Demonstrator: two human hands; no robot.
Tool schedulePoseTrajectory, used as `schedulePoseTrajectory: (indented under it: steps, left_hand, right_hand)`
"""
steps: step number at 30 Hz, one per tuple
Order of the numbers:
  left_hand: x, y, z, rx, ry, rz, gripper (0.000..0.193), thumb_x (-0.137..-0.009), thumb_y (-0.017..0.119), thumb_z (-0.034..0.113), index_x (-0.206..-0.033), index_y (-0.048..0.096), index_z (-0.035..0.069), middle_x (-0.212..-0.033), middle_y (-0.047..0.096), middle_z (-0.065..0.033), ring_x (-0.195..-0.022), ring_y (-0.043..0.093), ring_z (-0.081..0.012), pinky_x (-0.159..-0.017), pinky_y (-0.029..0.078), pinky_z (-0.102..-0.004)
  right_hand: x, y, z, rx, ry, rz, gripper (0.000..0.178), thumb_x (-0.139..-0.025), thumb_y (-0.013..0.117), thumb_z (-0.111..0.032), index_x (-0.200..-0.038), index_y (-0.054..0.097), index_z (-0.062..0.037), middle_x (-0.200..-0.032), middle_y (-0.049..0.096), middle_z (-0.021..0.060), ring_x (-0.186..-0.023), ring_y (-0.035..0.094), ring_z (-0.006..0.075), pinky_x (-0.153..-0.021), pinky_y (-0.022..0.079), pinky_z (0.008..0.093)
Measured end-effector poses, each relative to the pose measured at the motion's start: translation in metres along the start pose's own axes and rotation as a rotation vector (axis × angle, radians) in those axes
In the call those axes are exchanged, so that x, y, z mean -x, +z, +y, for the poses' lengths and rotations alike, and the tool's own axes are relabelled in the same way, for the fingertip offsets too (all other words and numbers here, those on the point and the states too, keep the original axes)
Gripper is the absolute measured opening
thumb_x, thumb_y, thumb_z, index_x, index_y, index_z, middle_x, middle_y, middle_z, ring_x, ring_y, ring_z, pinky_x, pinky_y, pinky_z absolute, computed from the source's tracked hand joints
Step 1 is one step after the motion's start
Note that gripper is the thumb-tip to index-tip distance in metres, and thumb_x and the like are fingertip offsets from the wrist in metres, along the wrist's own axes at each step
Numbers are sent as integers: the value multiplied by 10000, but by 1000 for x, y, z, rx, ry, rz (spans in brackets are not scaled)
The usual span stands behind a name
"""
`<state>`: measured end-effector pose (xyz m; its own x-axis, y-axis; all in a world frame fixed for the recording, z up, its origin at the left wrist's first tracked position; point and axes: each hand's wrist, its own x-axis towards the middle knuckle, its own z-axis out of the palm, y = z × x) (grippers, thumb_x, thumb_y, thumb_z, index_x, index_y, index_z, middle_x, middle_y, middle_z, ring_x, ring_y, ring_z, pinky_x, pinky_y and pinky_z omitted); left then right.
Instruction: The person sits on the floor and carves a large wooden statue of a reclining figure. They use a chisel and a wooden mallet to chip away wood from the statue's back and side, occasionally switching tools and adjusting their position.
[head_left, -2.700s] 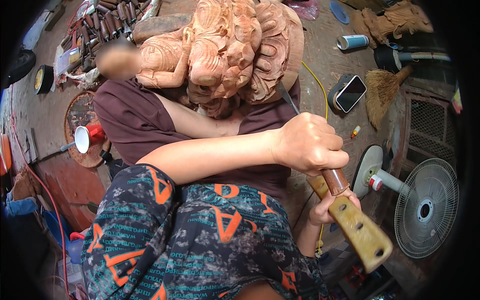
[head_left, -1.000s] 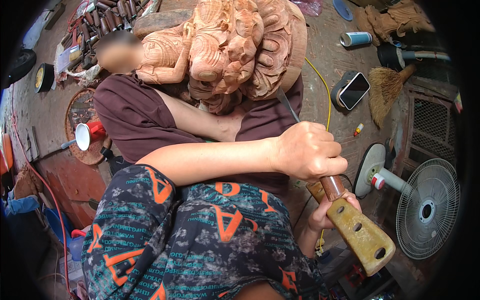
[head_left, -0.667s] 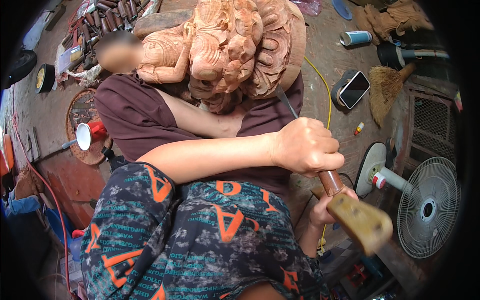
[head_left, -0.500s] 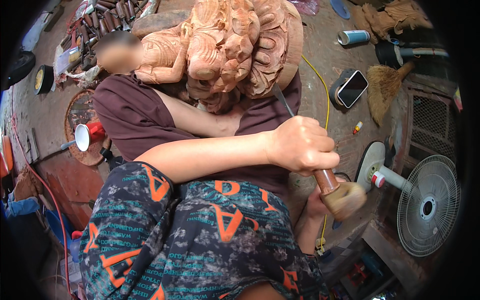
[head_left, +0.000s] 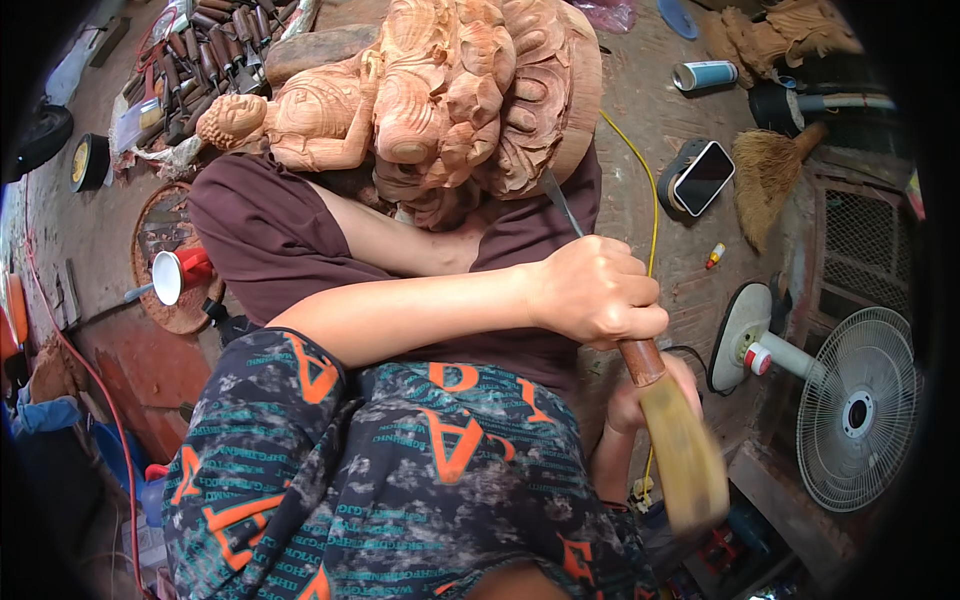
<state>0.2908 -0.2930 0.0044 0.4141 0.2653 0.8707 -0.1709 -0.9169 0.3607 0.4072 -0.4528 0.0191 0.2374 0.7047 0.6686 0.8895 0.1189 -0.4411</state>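
Observation:
A carved wooden statue (head_left: 428,100) of a seated figure lies on its side against my crossed legs. My left hand (head_left: 600,292) is closed around a chisel (head_left: 563,207), whose blade tip meets the carved petals of the statue's base. The chisel's brown wooden handle sticks out below my fist. My right hand (head_left: 655,392) is partly hidden behind a pale wooden mallet (head_left: 684,455) that it grips. The mallet is smeared by motion, and its upper end overlaps the butt of the chisel handle; whether they touch I cannot tell.
Many wooden-handled carving tools (head_left: 220,45) lie at the far left, above a red-and-white mug (head_left: 172,277). On the right are a smartphone (head_left: 704,178), a straw hand broom (head_left: 765,185), a small bottle (head_left: 715,256) and a standing fan (head_left: 858,410). A yellow cord (head_left: 654,215) crosses the floor.
The mallet has swung, and its long side now faces me, reaching lower. My right hand has risen slightly. My left hand and the chisel handle have shifted a little left.

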Motion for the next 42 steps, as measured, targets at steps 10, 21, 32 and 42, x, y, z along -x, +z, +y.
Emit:
schedulePoseTrajectory:
  steps: [10,21,32,42]
  left_hand:
    - [1,1,5,-14,-46,-99,266,-583,637,293,-659,441,129,-586,403,11,-503,490,-162,-431,365,-308]
    - [-12,-7,2,30,17,17,249,-573,628,295,-686,482,128,-601,405,12,-498,482,-163,-438,364,-308]
    - [-14,-16,-3,65,-12,16,229,-634,672,282,-646,495,138,-572,393,14,-478,469,-154,-415,328,-314]
    - [-26,-16,4,45,-9,68,210,-615,660,298,-665,523,147,-561,381,21,-459,461,-150,-408,353,-301]
  right_hand:
    - [29,-4,20,180,47,-147,432,-782,705,-277,-1026,429,-50,-838,464,62,-720,495,211,-657,433,364]
    - [1,-8,1,-184,235,33,423,-808,574,99,-1121,338,-59,-853,424,71,-717,456,162,-655,430,309]
    - [5,-3,7,-73,-6,20,301,-848,616,-123,-1050,422,-12,-887,519,97,-723,546,227,-662,462,350]
    - [-4,-7,-3,-121,324,-80,305,-844,650,-15,-1025,410,-63,-810,450,40,-738,462,139,-719,412,298]
